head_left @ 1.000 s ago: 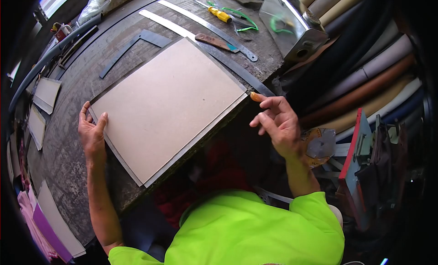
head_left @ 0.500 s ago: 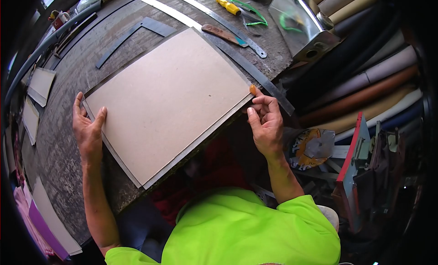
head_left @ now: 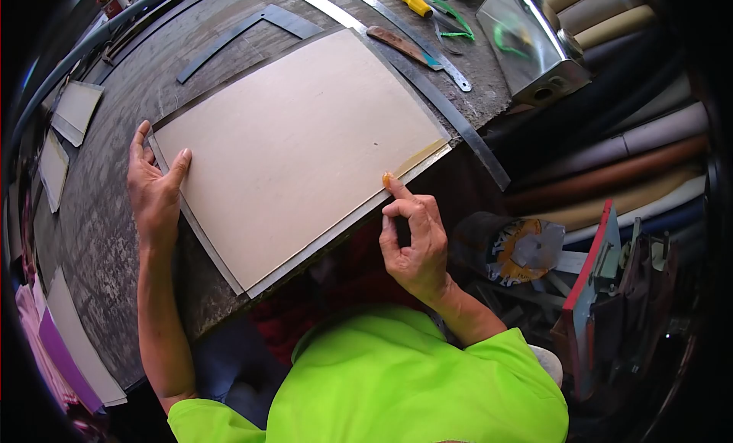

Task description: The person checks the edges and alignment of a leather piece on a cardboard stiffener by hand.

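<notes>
A beige cardboard sheet (head_left: pixel 298 153) lies near the table's front edge, on a slightly larger grey layer (head_left: pixel 336 228) showing along its front and left sides. My left hand (head_left: pixel 156 191) grips the left edge, its thumb on top and its fingers around the outer side. The index finger of my right hand (head_left: pixel 416 248) points at the front edge, with an orange-amber glue-like blob (head_left: pixel 387 180) at its tip. Its other fingers are bent, with the thumb apart. From the right corner, a shiny amber streak (head_left: pixel 432 154) runs along that edge.
A metal square (head_left: pixel 263 17), steel rulers (head_left: pixel 469 141), a wooden-handled knife (head_left: pixel 401 45) and a yellow-handled tool (head_left: pixel 412 0) lie beyond the sheet. A metal can (head_left: pixel 534 46) stands at the table's right edge, beside rolled material (head_left: pixel 611 157). Several pale pieces (head_left: pixel 76 111) lie left.
My right hand has moved left along the front edge from the right corner, leaving an amber streak behind its fingertip. My left hand keeps its place on the left edge. The view has shifted slightly.
</notes>
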Action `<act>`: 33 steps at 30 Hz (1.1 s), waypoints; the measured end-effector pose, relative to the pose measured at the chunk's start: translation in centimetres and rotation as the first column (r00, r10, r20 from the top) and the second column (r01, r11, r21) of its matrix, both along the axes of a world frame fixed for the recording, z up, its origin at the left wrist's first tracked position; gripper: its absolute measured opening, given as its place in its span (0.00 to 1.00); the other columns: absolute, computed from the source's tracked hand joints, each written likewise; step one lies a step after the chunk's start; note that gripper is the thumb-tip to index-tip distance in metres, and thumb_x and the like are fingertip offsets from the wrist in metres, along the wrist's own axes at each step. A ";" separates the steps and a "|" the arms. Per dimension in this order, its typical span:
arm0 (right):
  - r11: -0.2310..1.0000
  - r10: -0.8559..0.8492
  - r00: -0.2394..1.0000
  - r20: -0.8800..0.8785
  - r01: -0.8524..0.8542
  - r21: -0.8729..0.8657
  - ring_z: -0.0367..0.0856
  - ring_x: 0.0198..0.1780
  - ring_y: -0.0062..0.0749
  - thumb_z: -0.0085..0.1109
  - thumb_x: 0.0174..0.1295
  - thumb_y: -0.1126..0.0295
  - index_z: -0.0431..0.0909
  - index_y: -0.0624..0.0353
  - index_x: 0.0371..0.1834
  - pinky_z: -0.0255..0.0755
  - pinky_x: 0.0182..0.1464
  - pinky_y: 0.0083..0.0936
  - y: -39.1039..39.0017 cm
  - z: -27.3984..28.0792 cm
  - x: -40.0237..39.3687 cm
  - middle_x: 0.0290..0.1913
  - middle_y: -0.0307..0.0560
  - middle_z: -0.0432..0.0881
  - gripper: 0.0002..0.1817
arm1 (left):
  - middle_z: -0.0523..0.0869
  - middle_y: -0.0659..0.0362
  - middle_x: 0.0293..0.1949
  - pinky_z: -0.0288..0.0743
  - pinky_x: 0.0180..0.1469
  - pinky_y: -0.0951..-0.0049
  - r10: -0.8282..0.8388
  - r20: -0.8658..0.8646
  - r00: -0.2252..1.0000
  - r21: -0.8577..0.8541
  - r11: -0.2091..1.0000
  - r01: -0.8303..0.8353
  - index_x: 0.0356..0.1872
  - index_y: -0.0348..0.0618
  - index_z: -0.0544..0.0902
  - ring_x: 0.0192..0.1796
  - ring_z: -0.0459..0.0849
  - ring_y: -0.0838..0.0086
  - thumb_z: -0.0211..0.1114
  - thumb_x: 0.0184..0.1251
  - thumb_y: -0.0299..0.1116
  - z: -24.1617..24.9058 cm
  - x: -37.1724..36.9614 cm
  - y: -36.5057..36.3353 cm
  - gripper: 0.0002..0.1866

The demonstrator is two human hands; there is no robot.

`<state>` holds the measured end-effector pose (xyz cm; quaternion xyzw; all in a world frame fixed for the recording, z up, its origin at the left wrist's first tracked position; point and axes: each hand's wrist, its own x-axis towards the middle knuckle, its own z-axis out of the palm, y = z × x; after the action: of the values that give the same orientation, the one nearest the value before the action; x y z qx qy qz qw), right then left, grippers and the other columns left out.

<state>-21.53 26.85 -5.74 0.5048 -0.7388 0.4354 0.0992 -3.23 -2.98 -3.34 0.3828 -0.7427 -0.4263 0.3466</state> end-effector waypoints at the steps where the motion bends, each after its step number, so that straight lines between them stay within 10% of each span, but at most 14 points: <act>1: 1.000 0.012 1.000 -0.013 -0.012 -0.001 0.82 0.43 0.42 0.64 0.53 0.86 0.77 0.60 0.41 0.77 0.49 0.32 -0.2 -0.1 0.7 0.62 0.57 0.85 0.14 | 0.79 0.29 0.59 0.90 0.45 0.70 -0.003 -0.005 1.000 0.008 1.000 0.003 0.79 0.32 0.55 0.47 0.91 0.61 0.69 0.71 0.25 0.2 -0.1 0.2 0.41; 28: 0.939 0.344 0.844 -0.411 -0.315 0.139 0.76 0.36 0.28 0.63 0.62 0.77 0.76 0.59 0.34 0.64 0.38 0.25 -3.8 -0.5 12.1 0.59 0.57 0.87 0.05 | 0.78 0.32 0.60 0.90 0.51 0.67 -0.019 -0.065 0.998 -0.128 0.992 0.010 0.76 0.25 0.56 0.53 0.89 0.56 0.70 0.68 0.24 -0.2 -0.3 0.3 0.41; 33: 0.864 0.503 0.858 -0.105 -0.498 0.071 0.80 0.39 0.31 0.65 0.57 0.81 0.77 0.59 0.36 0.71 0.41 0.28 -3.6 1.3 11.6 0.59 0.54 0.86 0.08 | 0.79 0.31 0.58 0.92 0.47 0.68 -0.033 -0.102 0.994 -0.036 0.999 0.030 0.77 0.29 0.57 0.52 0.90 0.55 0.71 0.68 0.25 -0.3 -0.3 0.2 0.41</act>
<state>-9.97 23.26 -4.41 0.7064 -0.5838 0.3999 0.0165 -3.50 -2.77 -3.60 0.3426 -0.7371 -0.4382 0.3839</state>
